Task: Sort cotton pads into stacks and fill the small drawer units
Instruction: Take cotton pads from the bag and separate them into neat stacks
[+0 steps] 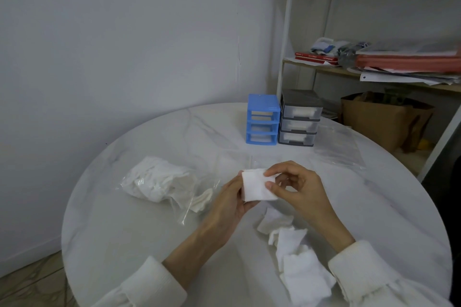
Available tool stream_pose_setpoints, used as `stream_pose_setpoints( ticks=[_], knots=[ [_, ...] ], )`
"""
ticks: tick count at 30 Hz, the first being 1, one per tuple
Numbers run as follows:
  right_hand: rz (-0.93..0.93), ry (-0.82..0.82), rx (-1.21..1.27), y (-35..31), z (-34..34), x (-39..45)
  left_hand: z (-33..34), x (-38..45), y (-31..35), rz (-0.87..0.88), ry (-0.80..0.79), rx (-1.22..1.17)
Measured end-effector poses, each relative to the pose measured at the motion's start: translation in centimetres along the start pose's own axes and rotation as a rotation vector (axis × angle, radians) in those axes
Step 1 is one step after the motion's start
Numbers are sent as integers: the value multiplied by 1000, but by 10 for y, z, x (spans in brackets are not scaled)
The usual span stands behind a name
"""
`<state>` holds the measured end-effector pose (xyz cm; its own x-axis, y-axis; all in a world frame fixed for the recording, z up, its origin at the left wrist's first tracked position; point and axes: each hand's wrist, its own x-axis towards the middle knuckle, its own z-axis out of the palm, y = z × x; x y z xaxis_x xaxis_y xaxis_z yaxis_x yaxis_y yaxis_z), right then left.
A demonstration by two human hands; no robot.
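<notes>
Hands point(264, 189) hold pad stack point(257, 185), seemingly upright.

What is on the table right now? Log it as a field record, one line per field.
left hand: supports the held stack from below
right hand: pinches the stack's right edge
held stack: white cotton pads, above the table
loose pads: heaped near the right forearm
plastic bag: holds more pads, left of the hands
blue drawer unit: three drawers, contents unclear
grey drawer unit: touching the blue unit's right side, white pads in all drawers
table: round, white marble pattern

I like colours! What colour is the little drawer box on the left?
Blue drawer unit, seen in the head view.
</notes>
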<state>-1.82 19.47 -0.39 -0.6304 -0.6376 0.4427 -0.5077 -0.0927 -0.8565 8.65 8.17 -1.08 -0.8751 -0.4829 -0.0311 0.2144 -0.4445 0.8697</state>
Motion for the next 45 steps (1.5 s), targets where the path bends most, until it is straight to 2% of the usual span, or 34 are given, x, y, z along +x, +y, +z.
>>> stream_pose_setpoints(
  ticks=[4, 8, 11, 15, 19, 23, 26, 34, 39, 45],
  knots=[
    [-46, 13, -52, -1, 1, 0, 0, 0, 1, -38, 0, -47],
    [-55, 46, -112, 2, 2, 1, -1, 0, -1, 8, -43, 3],
    [2, 64, -125, 6, 3, 1, -3, 3, -4, 40, -3, 23],
    [113, -39, -6, 3, 5, 0, -4, 2, -5, 82, 16, 68],
    [103, -47, -2, 2, 6, 0, -4, 0, -6, 137, 18, 220],
    [108, -34, 3, 3, 6, 2, -7, 3, -8, 239, 95, 474],
    [83, -42, 15, 3, 4, 3, -10, 3, -6, 410, 129, 725],
    [30, -141, -17, -3, 2, 19, -21, 10, 21, 751, 41, 1161],
    [-72, -227, -180, -8, 6, 44, -28, 24, 54, 751, 14, 1329],
    [-154, -227, -320, -1, 19, 69, -35, 45, 74, 593, 13, 1467]
  ],
)
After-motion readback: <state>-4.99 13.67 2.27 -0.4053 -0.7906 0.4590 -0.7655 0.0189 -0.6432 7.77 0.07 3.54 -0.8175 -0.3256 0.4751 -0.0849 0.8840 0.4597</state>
